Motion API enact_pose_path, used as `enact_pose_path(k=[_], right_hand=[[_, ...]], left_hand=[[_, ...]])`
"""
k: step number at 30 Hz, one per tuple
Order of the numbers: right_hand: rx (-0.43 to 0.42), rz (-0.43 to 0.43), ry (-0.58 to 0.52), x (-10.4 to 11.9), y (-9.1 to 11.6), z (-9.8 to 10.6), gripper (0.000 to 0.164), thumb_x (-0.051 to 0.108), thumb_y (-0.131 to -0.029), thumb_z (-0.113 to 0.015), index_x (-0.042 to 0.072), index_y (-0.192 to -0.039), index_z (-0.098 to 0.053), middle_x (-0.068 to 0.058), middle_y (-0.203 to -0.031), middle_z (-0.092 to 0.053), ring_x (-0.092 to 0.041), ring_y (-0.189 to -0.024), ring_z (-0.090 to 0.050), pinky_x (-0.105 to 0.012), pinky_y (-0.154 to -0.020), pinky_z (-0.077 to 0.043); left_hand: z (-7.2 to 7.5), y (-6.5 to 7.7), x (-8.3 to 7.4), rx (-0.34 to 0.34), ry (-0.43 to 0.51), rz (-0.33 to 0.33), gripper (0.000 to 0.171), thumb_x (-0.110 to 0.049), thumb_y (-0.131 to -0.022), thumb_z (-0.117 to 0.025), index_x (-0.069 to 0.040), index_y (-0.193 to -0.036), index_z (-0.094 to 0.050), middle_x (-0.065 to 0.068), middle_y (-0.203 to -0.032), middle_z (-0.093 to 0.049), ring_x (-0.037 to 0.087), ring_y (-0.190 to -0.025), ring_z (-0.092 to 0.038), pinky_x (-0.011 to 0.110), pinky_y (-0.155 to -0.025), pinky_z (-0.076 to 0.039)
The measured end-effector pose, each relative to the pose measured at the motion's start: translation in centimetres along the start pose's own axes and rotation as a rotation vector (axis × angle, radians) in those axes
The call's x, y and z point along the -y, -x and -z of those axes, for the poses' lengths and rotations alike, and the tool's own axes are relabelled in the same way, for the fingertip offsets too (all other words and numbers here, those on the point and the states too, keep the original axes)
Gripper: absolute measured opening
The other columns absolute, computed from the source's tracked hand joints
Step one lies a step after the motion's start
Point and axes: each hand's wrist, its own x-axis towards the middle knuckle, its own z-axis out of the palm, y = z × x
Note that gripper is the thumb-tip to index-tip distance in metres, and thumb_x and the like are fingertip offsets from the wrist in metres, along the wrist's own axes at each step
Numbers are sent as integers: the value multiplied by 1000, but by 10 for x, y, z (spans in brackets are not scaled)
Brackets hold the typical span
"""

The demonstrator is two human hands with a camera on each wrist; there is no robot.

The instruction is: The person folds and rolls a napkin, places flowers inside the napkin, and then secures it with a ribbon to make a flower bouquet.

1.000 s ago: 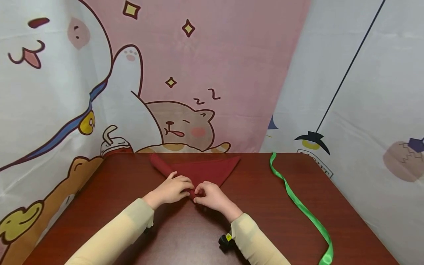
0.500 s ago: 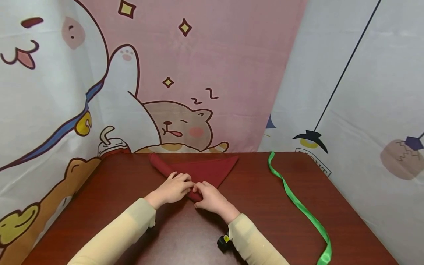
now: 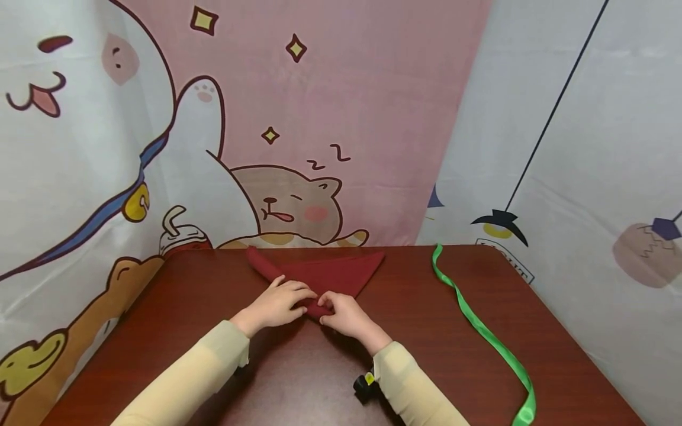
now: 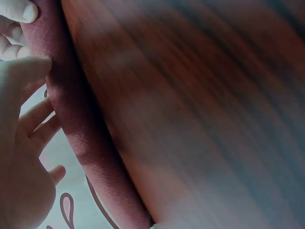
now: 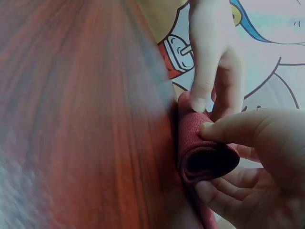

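A dark red cloth (image 3: 331,273) lies on the table, its near-left side rolled into a tube and its far part still a flat triangle. My left hand (image 3: 278,303) holds the roll near its middle, thumb on the near side and fingers reaching over the top. At the near end, my right hand (image 3: 345,315) grips the roll between thumb and fingers. The right wrist view shows the roll's open spiral end (image 5: 190,164) just past that thumb. Seen from the left wrist, the tube (image 4: 83,124) runs long and smooth beside the left thumb.
A twisted green ribbon (image 3: 487,334) stretches along the right side of the brown table (image 3: 298,384). A small black device with a yellow mark (image 3: 364,386) sits by the right cuff. Behind the table's far edge hangs a cartoon-printed curtain (image 3: 383,148).
The right hand shifted left against the left hand, then moved back right, opening a small gap between them. The roll's far end has slid slightly right. The green ribbon stays put.
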Motion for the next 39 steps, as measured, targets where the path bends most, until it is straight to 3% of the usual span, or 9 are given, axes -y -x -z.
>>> enact_pose_path(k=[3,10,17,25,29,33,36,39], right_hand=[[2,-16,-28,-2,1,1,21,5,-83,-71,7,-103,-63,-10,-96,-67,-10,-51,-56,-25,-51,-49],[-23,-13,42,-5,0,4,17,9,-87,-69,7,-104,-66,-8,-101,-68,-15,-86,-61,-31,-74,-49],[2,-13,48,-8,-2,4,15,10,-90,-65,7,-105,-68,-6,-101,-69,-15,-84,-60,-31,-75,-48],[76,19,58,-3,0,10,17,11,-92,-62,7,-106,-70,-5,-103,-69,-16,-97,-62,-34,-82,-48],[138,11,23,1,1,12,18,10,-93,-59,7,-107,-71,-2,-96,-68,-14,-79,-61,-30,-70,-49],[174,-10,-45,4,2,14,18,7,-94,-56,7,-104,-72,1,-80,-62,-11,-56,-53,-26,-53,-44],[150,-17,-81,6,1,15,17,7,-94,-56,9,-99,-72,1,-75,-61,-9,-58,-52,-25,-53,-43],[118,-4,-111,10,2,15,14,10,-93,-59,9,-97,-72,1,-77,-64,-9,-66,-55,-26,-61,-46]], left_hand=[[-1,-1,0,8,4,-6,36,-26,-89,-69,-22,-125,-64,-2,-122,-60,19,-121,-50,63,-105,-22],[-4,-4,-1,4,-9,-5,36,-24,-88,-71,-22,-124,-65,-2,-121,-61,19,-120,-51,64,-103,-23],[-6,-5,1,28,-10,8,30,-24,-89,-70,-24,-119,-68,-4,-115,-63,18,-116,-52,65,-103,-21],[-2,-3,0,53,-28,-13,26,-24,-88,-71,-25,-114,-70,-6,-112,-64,18,-114,-54,67,-103,-20],[2,5,-2,76,-36,-12,25,-25,-88,-71,-26,-113,-70,-8,-112,-64,17,-113,-54,67,-103,-18],[6,13,-5,86,-41,-15,24,-25,-89,-70,-27,-113,-70,-8,-110,-64,17,-112,-54,67,-103,-18],[8,17,-7,92,-49,-14,23,-26,-89,-69,-27,-112,-70,-9,-110,-64,17,-111,-55,67,-103,-18],[11,20,-8,108,-47,-7,22,-26,-89,-69,-27,-112,-70,-8,-109,-64,17,-110,-55,67,-103,-17]])
